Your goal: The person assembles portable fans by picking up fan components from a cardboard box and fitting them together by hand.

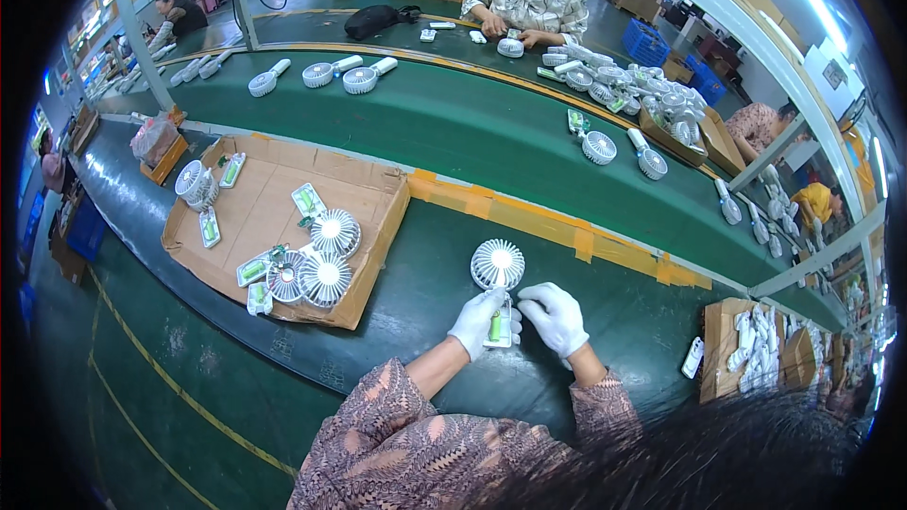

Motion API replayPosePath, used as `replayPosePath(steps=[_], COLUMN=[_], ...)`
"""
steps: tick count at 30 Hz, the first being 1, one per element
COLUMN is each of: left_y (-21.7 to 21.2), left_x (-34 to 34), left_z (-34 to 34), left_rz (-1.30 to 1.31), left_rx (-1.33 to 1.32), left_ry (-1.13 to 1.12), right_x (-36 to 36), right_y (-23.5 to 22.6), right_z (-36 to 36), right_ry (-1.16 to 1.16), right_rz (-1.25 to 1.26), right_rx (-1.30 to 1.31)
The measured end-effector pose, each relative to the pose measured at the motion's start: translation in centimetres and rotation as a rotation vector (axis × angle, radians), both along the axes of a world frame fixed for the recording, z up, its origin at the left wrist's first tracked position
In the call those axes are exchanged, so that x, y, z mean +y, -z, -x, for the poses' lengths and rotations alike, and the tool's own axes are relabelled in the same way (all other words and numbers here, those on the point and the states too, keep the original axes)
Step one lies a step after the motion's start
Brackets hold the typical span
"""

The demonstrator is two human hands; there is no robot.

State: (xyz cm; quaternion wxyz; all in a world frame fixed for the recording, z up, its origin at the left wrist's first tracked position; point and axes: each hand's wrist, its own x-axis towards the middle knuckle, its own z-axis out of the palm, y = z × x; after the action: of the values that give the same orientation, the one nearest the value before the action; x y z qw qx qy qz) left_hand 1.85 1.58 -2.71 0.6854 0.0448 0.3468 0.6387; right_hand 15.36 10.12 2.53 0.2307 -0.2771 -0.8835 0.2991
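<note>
A small white hand-held fan (497,264) lies on the green bench in front of me, its round grille pointing away and its open handle showing a green cell. My left hand (478,319), in a white glove, grips the handle from the left. My right hand (555,316), also gloved, touches the handle's right side with curled fingers.
A flat cardboard tray (368,217) to my left holds several more fans and open handles. Beyond a yellow-taped edge (567,231) runs a green conveyor belt (453,123) carrying fans. A person works across the belt (529,0). A cardboard box of white parts (727,349) sits at my right.
</note>
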Motion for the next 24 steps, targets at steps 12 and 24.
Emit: replayPosePath(steps=[12,24], left_y=[0.8,1.2], left_x=[0.0,0.4], left_z=[0.1,0.6], left_rz=[0.027,-0.04], left_rx=[0.171,-0.093], left_ry=[0.028,0.027], right_x=[0.2,2.2], right_y=[1.0,2.2], right_z=[2.8,-3.2], right_ry=[-0.226,0.201], right_rz=[-0.506,-0.085], right_rx=[-0.304,0.0])
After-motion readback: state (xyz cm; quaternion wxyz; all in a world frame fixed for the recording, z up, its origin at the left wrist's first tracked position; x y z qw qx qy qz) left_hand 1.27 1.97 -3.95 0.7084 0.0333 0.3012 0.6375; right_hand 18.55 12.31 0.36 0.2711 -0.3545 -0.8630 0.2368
